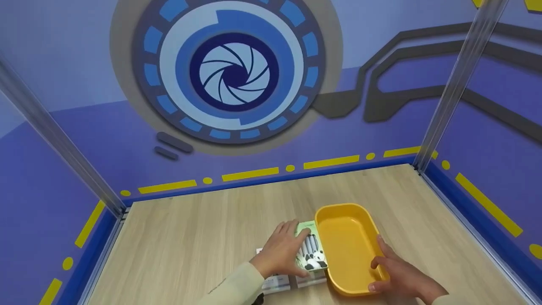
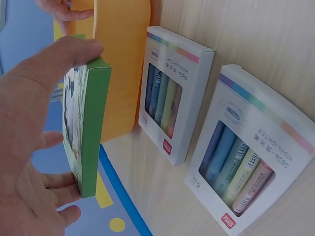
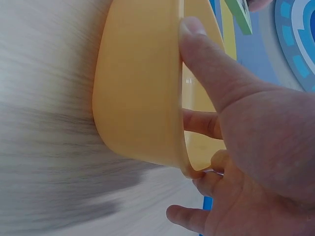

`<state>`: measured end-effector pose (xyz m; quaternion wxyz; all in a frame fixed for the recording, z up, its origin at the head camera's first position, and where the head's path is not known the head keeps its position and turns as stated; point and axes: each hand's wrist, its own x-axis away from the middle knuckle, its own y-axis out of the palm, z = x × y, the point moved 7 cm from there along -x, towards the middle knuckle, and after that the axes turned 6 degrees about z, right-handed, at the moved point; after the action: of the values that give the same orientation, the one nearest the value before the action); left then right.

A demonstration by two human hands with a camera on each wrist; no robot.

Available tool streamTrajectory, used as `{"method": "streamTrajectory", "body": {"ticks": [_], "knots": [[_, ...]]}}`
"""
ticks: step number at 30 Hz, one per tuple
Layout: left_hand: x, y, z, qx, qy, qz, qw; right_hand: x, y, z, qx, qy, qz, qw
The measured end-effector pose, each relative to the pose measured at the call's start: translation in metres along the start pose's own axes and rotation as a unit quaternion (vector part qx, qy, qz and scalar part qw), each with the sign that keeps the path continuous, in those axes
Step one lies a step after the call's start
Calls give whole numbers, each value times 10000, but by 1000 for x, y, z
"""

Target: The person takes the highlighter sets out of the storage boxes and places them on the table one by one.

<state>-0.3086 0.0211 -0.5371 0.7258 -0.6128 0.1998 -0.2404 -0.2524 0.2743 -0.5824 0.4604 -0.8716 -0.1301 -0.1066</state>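
My left hand (image 1: 280,250) grips a green panda-printed box of pens (image 1: 312,248) by its edges, thumb on one side and fingers on the other. In the left wrist view this green box (image 2: 95,132) is held up off the table, beside the yellow plastic tub (image 1: 348,245). My right hand (image 1: 402,271) holds the tub's right rim, with thumb and fingers on either side of its wall (image 3: 140,83). Two white boxes of highlighters lie near my left hand: one box (image 2: 172,93) close to the tub, another box (image 2: 251,152) farther from it.
The wood-grain table (image 1: 190,245) is enclosed by purple printed panels (image 1: 93,140) at the back and sides. Metal posts (image 1: 457,84) stand at the two back corners. In the head view the white boxes (image 1: 277,283) are partly hidden below my left hand.
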Motion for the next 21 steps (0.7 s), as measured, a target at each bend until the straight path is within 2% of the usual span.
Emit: {"method": "streamTrajectory", "body": {"ticks": [12,21], "knots": [[8,4,-8,14,-194,-84,9998,1,1,4,-39,46,2,10000],[12,4,-12,10,-240,-71,9997,1,1,5,-143,323,-41,9994]]}}
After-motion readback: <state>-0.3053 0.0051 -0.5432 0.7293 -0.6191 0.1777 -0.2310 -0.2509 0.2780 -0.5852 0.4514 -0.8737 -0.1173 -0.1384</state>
